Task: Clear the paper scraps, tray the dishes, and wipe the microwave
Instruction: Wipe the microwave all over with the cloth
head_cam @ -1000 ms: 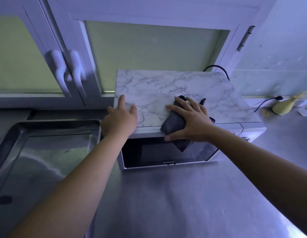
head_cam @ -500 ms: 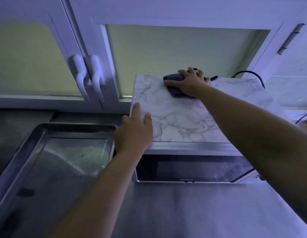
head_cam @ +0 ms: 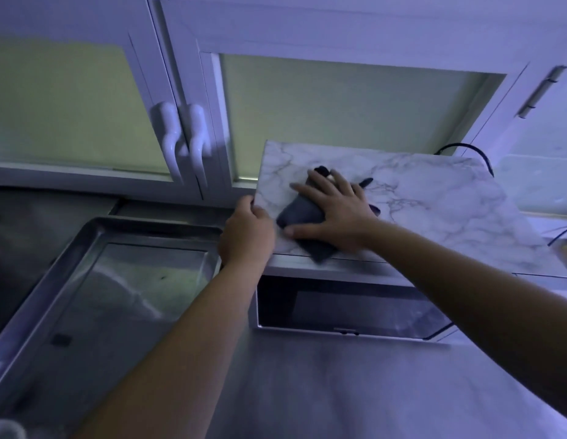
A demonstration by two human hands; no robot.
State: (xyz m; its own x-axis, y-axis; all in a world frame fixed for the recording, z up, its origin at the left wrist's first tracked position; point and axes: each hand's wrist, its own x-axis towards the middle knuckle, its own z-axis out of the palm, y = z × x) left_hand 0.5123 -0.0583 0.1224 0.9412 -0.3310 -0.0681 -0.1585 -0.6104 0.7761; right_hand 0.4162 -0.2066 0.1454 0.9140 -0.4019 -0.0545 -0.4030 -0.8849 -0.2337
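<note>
Microwave (head_cam: 434,217) sits on the bench (head_cam: 339,391). The right hand (head_cam: 336,213), fingers spread flat, presses a dark cloth (head_cam: 299,213), now drawn from the rear edge to the front left. The left hand (head_cam: 245,232) curls round the left edge. Top nearly wiped, I judge.

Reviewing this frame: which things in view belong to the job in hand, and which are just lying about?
In the job: white marble-topped microwave, gripped at its edge by the left hand; dark grey cloth pressed flat under the right hand; shallow steel tray, for the dishes.
Lying about: two white cupboard handles; black power cable; steel counter.
</note>
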